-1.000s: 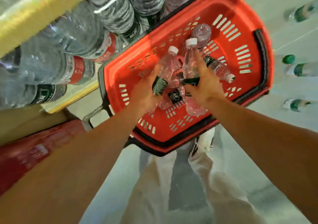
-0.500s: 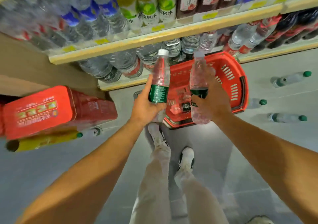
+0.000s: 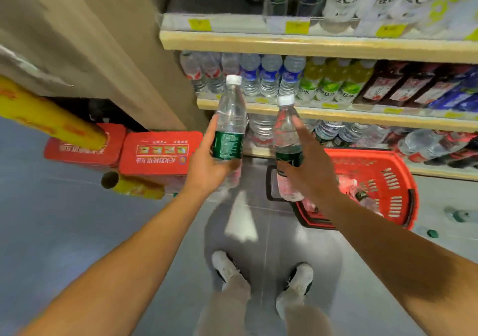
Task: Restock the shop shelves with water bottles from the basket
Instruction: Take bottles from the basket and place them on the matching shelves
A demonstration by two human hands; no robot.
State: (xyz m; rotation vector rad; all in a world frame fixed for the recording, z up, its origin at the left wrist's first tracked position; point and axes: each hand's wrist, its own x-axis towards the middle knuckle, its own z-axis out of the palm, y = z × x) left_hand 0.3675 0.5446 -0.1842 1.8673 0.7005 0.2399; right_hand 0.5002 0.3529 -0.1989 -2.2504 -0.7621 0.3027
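In two hands [image 3: 207, 166], two bottles [image 3: 231, 118]

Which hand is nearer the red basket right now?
Right. The right hand, gripping a water bottle, is just above the red basket's left rim. The left hand, holding another bottle, sits farther left, over the floor.

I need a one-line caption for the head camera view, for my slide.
Left hand and right hand each hold an upright water bottle before the shop shelves, above the red basket.
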